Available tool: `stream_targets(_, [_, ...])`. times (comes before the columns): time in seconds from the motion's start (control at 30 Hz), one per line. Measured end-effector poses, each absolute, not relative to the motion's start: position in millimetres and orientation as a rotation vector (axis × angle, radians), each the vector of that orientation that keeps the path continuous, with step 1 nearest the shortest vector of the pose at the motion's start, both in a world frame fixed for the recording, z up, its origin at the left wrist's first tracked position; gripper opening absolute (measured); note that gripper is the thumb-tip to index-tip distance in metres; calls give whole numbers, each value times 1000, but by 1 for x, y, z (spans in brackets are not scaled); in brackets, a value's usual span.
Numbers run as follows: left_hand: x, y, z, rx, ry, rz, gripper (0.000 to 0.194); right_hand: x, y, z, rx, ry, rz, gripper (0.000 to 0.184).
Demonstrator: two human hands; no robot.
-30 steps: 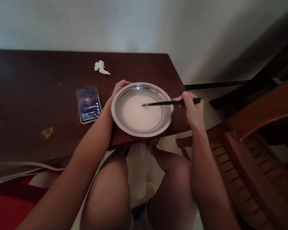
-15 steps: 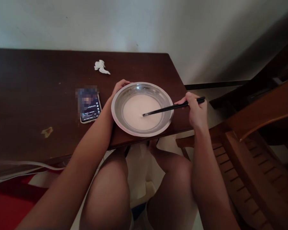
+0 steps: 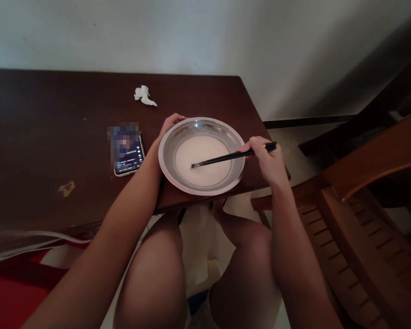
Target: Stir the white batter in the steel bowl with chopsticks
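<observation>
A round metal bowl [image 3: 167,171] rests near the front edge of the dark table, with a pale, milky liquid [image 3: 203,160] in its bottom. My left hand [image 3: 172,122] grips the bowl's far left side; its fingertips are partly hidden behind the rim. In my right hand [image 3: 265,157], closed at the bowl's right side, are black chopsticks [image 3: 226,157]. They slant down to the left over the rim, and their whitened tips are at the liquid, left of its middle.
On the brown table [image 3: 55,100] lie a phone [image 3: 128,155] with a lit screen, a crumpled tissue [image 3: 144,96] and a yellowish scrap or stain [image 3: 67,188]. A wooden chair [image 3: 356,228] stands to the right. White cables [image 3: 55,236] run along the front left edge.
My right hand has shifted left, carrying the chopstick tips leftward across the liquid. The bowl and my left hand have stayed in place.
</observation>
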State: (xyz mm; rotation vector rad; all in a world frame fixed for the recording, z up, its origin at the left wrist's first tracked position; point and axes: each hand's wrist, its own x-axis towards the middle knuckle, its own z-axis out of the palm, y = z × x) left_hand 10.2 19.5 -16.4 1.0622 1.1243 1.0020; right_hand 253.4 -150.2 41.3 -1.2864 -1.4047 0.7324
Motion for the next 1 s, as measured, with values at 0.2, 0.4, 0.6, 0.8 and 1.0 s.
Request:
stream_targets(0.2, [10, 18, -15, 1051, 1110, 1007, 19, 256, -149, 42, -1324, -1326, 590, 44])
stream_targets(0.4, [9, 19, -14, 1068, 1138, 990, 15, 254, -152, 43, -1291, -1413, 708, 46])
stream_targets(0.6, [9, 16, -13, 1149, 1152, 1025, 9, 261, -149, 40, -1323, -1315, 587, 45])
stream_targets(0.8, [13, 12, -5, 1131, 1155, 1003, 10, 256, -150, 41, -1290, -1394, 697, 45])
stream_targets(1.0, [11, 18, -11, 1150, 1092, 1008, 17, 258, -149, 40, -1309, -1341, 578, 42])
